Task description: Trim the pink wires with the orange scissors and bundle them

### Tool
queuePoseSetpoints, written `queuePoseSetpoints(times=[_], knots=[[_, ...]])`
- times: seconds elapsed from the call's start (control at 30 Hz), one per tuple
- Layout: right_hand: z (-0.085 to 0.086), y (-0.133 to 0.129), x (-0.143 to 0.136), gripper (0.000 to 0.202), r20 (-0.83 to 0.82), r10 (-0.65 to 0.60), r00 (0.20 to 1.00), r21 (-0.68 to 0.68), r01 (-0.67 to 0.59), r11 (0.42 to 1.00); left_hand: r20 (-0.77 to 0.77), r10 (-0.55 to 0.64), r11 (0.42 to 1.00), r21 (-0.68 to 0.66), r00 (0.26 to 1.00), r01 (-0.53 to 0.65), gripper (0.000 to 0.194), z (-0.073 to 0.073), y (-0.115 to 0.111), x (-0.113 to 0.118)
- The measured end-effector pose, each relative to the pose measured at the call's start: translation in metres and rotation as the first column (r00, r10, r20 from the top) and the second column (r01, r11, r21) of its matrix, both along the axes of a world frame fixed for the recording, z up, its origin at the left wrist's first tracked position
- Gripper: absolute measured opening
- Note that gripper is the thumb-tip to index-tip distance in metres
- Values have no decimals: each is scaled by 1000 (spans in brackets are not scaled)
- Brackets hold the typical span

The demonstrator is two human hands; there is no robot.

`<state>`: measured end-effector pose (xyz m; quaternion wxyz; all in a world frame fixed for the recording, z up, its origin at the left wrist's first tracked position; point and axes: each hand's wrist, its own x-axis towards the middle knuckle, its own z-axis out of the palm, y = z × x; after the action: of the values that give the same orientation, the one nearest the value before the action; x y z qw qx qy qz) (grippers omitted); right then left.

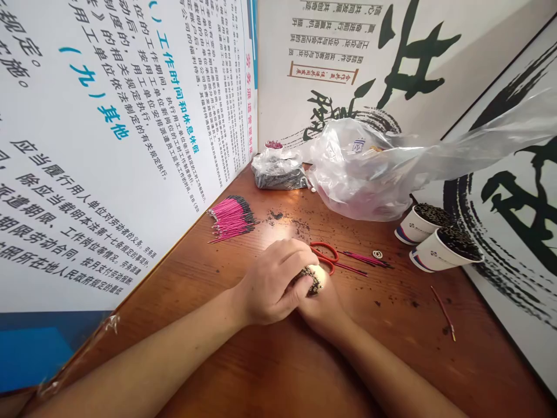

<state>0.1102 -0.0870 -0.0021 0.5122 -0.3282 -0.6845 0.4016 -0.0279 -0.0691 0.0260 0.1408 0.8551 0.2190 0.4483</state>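
Note:
My left hand (pixel 274 281) is wrapped over the top of a tight bundle of thin wires (pixel 315 281), whose black ends with small gold-coloured centres show between the hands. Beneath and to the right, my right hand (pixel 324 305) is closed around the same bundle, its fingers mostly hidden behind the left hand. The rest of the bundle is covered. Just beyond the hands lie red-handled scissors (pixel 334 255), partly hidden. Several loose pink wires with black ends (pixel 368 259) rest beside them.
A pile of pink wires with black ends (pixel 232 217) lies by the left panel. Behind are a bag of black pieces (pixel 278 174) and a large clear plastic bag (pixel 361 174). Two paper cups (pixel 429 252) of small dark pieces stand right. A single wire (pixel 444 313) lies nearer.

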Motion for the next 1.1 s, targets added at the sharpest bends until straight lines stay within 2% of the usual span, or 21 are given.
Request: queuePoseSetpoints(times=[0.27, 0.47, 0.77, 0.93, 1.1], knots=[[5, 0, -2, 18, -29, -18, 999, -46, 17, 999, 54, 41, 999, -17, 998, -40, 16, -1, -1, 0], [8, 0, -2, 12, -38, -39, 999, -43, 37, 998, 25, 65, 998, 13, 998, -65, 20, 2, -2, 1], [7, 2, -2, 17, -78, -20, 997, -92, 13, 996, 12, 115, 991, 61, 993, -115, 27, 2, 1, 1], [8, 2, -1, 13, -27, -33, 999, -82, 31, 996, -79, 118, 992, 58, 990, -113, 18, 10, 5, -3], [11, 3, -2, 17, 7, -47, 999, -66, 48, 997, -208, 83, 996, 47, 975, -75, 11, 21, 10, -11]])
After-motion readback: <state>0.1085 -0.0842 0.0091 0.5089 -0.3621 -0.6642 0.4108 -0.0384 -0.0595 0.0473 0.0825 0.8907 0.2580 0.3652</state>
